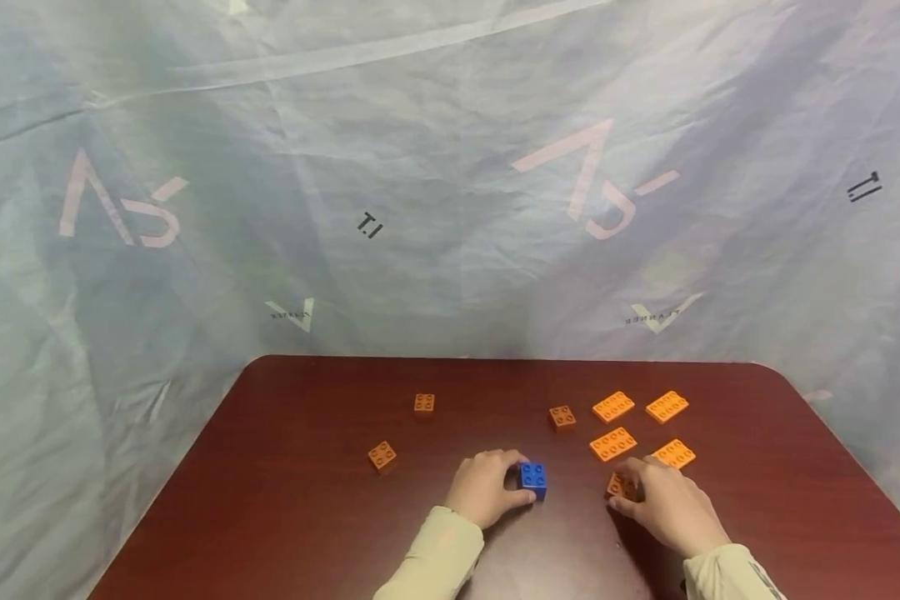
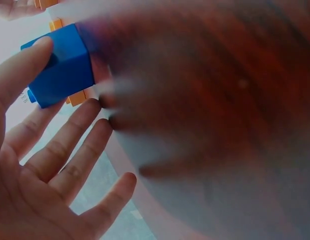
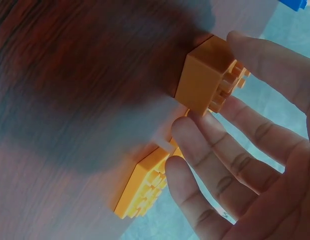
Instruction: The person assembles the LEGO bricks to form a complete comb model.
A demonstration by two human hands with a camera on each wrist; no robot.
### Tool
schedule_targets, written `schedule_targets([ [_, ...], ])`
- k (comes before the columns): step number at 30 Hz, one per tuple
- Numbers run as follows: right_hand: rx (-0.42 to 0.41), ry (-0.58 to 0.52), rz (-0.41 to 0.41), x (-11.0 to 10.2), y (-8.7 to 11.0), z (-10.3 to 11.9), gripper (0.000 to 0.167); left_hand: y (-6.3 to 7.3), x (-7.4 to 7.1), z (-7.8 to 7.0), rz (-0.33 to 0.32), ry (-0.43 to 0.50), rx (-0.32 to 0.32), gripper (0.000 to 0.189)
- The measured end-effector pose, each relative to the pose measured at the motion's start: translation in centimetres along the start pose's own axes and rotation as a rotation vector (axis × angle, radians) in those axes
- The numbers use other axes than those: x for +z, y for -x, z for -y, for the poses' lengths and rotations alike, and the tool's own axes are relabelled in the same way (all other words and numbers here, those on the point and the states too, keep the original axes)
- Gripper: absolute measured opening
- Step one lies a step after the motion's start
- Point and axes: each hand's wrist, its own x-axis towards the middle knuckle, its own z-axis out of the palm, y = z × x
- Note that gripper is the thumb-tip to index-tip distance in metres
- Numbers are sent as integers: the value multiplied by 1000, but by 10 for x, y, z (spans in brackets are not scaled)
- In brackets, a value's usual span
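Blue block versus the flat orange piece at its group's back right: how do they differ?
Height: the blue block stands tall; the flat orange piece is thin. Studs: the block shows four; the piece more, along a longer top. State: the left hand grips the block; no hand touches the piece. Both have studs facing up.

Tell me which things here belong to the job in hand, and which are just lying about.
Part of the job, it seems:
blue brick, held by the left hand
brownish-orange brick, held by the right hand

Lying about, in neither hand, perhaps spares:
three other brownish-orange bricks
four flat orange bricks
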Motion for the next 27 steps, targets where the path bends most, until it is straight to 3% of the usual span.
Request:
schedule_targets([
  [7, 5, 13, 8, 2, 1, -2, 38, 1, 2, -1, 19, 22, -12, 41],
  [27, -29, 57, -50, -2, -1, 4, 26, -2, -2, -1, -10, -5, 25, 39],
])
